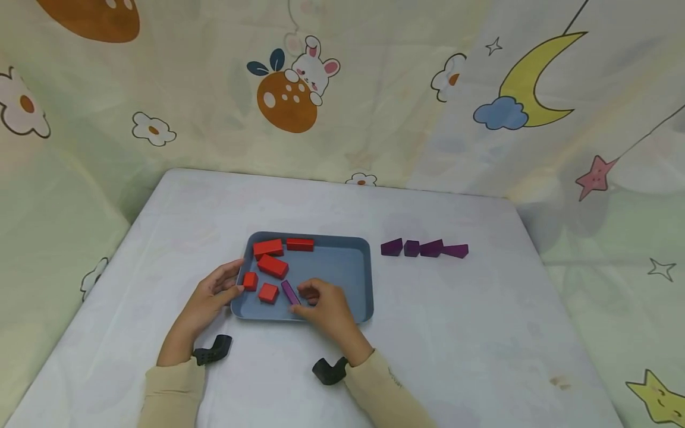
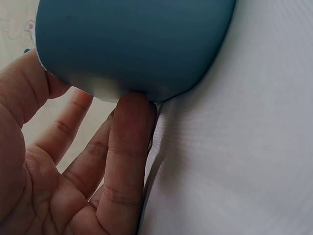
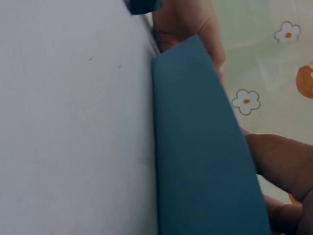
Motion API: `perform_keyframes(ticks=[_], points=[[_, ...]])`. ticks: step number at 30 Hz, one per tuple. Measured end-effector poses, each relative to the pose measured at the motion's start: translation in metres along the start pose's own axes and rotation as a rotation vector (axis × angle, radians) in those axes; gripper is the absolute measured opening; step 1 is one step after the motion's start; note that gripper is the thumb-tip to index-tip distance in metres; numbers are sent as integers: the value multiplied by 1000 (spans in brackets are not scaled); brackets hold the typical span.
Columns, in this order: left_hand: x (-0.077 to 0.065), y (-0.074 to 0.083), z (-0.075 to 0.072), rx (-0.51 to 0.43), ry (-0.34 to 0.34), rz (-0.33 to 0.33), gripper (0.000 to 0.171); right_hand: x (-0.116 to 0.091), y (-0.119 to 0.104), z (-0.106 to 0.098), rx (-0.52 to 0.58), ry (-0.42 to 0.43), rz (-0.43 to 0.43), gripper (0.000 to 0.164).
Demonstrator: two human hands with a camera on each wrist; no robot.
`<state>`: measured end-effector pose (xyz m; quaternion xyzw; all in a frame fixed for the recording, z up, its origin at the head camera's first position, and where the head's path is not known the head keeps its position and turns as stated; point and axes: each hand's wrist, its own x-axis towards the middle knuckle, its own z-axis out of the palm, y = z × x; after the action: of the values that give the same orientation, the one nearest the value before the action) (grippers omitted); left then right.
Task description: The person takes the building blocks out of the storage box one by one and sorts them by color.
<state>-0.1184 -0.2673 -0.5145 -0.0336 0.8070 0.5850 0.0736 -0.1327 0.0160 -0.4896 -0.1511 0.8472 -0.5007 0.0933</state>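
My left hand (image 1: 209, 297) holds the blue tray (image 1: 348, 279) at its left side. In the left wrist view, fingers (image 2: 128, 147) lie against the tray's outer wall while the thumb reaches the rim. Over the tray's front part, my right hand (image 1: 327, 306) bends its fingers beside a slim purple block (image 1: 289, 291). The thumb tip is right at the block's lower end and the index finger is just to its right; whether they pinch it I cannot tell. Several red blocks (image 1: 273, 266) lie in the tray's left half. The tray wall hides the purple block in the right wrist view.
Several purple blocks (image 1: 431, 248) stand in a row on the white tabletop (image 1: 455, 333), to the right of the tray. A patterned cloth (image 1: 374, 89) hangs behind the table. Black wrist mounts (image 1: 329, 371) sit at both sleeves.
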Motion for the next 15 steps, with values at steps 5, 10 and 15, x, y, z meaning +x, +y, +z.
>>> perform_keyframes(ticks=[5, 10, 15], points=[[0, 1, 0, 1, 1, -1, 63, 3, -1, 6, -130, 20, 6, 24], [0, 2, 1, 1, 5, -8, 63, 0, 2, 5, -116, 105, -34, 14], [0, 1, 1, 3, 5, -19, 63, -6, 7, -8, 36, 155, -59, 15]])
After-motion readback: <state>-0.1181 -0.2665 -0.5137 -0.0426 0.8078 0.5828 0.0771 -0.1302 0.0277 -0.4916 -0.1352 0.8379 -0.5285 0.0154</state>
